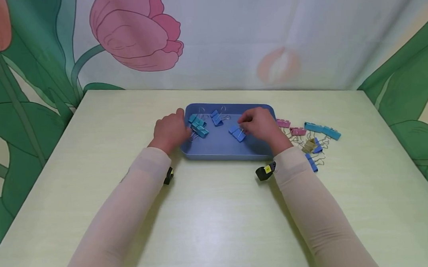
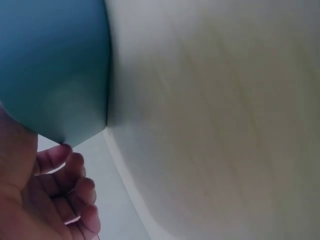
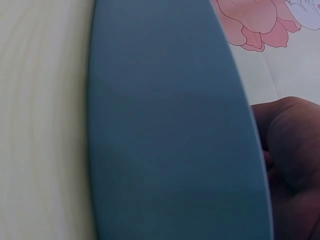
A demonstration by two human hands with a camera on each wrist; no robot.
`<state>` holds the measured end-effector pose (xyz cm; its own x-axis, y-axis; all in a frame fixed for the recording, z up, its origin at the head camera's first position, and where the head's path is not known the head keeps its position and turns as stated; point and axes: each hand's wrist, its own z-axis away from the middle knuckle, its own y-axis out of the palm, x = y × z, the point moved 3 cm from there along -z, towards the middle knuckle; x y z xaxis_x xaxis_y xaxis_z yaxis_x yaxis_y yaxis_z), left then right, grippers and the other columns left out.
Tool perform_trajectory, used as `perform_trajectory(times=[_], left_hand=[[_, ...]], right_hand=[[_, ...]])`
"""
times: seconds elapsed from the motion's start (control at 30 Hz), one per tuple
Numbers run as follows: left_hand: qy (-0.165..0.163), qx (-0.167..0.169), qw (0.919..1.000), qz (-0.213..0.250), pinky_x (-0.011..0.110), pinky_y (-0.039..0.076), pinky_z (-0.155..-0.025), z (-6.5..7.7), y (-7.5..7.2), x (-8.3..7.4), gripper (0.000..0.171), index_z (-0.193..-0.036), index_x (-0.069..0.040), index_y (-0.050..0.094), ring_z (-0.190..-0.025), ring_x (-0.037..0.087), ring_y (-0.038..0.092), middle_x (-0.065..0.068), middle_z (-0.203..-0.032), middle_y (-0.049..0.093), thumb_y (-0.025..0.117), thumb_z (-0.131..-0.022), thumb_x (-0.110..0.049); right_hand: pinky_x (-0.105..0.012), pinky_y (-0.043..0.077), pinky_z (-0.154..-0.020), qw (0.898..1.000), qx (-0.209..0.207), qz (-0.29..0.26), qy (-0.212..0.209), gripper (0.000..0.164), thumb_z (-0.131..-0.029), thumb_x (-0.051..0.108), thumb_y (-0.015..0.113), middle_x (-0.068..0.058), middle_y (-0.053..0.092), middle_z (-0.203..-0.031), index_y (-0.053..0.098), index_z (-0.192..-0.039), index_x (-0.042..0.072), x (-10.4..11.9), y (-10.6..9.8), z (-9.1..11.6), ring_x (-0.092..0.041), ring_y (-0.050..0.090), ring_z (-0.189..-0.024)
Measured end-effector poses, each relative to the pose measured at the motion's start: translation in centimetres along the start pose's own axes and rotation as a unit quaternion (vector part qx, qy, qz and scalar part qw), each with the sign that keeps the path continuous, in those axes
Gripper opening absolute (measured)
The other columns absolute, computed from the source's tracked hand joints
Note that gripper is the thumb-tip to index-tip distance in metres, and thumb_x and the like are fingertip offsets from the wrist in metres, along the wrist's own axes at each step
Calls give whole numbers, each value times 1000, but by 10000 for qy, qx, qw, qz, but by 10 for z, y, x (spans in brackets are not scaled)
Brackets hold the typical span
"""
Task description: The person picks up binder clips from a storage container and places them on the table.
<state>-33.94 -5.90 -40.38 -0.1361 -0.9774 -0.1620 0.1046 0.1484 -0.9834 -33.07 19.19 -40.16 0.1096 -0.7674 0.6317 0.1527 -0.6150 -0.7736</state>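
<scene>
A shallow blue tray lies on the table, its side wall large in the left wrist view. My left hand grips the tray's left rim, with the fingers curled against the outside. Just inside that rim sit two teal binder clips, and a blue binder clip lies near the back wall. Over the tray's right half my right hand pinches another blue binder clip by its wire handle. In the right wrist view the tray wall hides most of the right hand.
Right of the tray is a loose group of binder clips: pink ones, teal ones, a yellowish one and blue ones, the nearest partly behind the right sleeve. A flower-printed curtain hangs behind the table.
</scene>
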Motion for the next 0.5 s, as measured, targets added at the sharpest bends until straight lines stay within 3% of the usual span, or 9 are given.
perform_trajectory(times=[0.5], left_hand=[[-112, 16, 9995, -305, 45, 47, -80, 0, 3, -5, 48, -120, -3, 37, -79, 30, 60, 14, -92, 61, 52, -84, -32]], right_hand=[[-31, 50, -72, 9996, 53, -266, 127, 14, -85, 16, 59, -3, 67, -93, 69, -94, 13, -2, -1, 4, -14, 65, -78]])
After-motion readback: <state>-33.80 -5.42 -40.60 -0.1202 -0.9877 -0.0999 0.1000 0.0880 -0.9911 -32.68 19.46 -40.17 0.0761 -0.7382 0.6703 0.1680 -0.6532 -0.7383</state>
